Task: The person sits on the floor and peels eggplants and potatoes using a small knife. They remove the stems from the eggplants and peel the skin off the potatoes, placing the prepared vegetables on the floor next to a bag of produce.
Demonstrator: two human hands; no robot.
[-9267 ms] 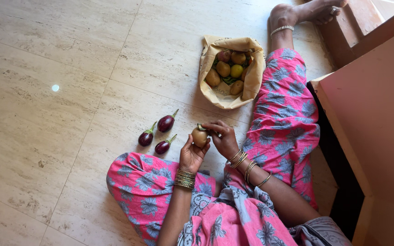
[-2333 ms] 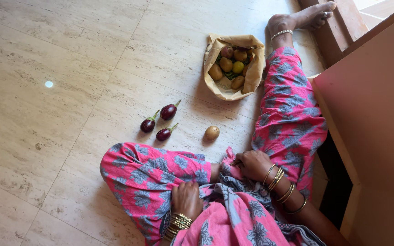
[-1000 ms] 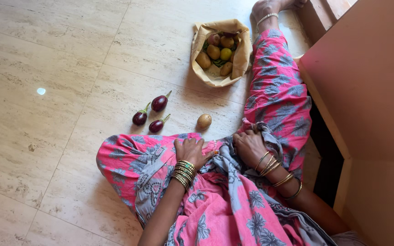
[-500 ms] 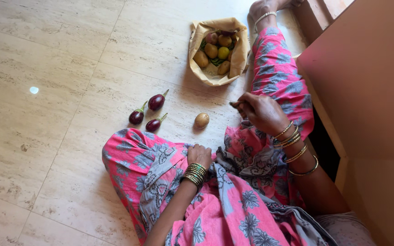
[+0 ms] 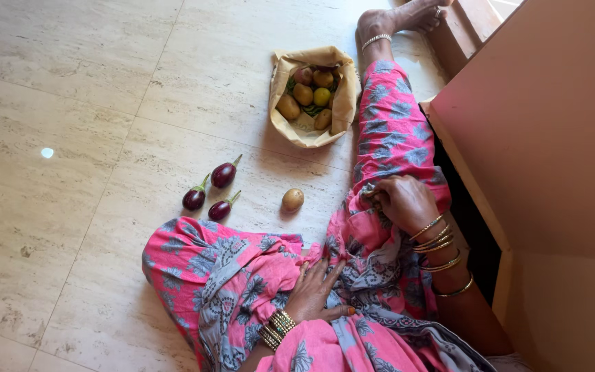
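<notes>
Three small purple eggplants [image 5: 208, 196] lie just left of one brown potato [image 5: 293, 200] on the floor, while the left hand [image 5: 318, 293] rests flat, fingers spread, on pink cloth [image 5: 242, 269] below the potato, and the right hand [image 5: 404, 201] curls closed, gripping the cloth to its right.

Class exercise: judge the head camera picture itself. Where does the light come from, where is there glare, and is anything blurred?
Head view: soft daylight, brightest at the top right corner; a small glare spot on the glossy floor; the three brinjals and the potato cast short, soft shadows; the gap beside the peach wall is in deep shadow; both hands and the paper bag look sharp, with no motion blur.
</notes>
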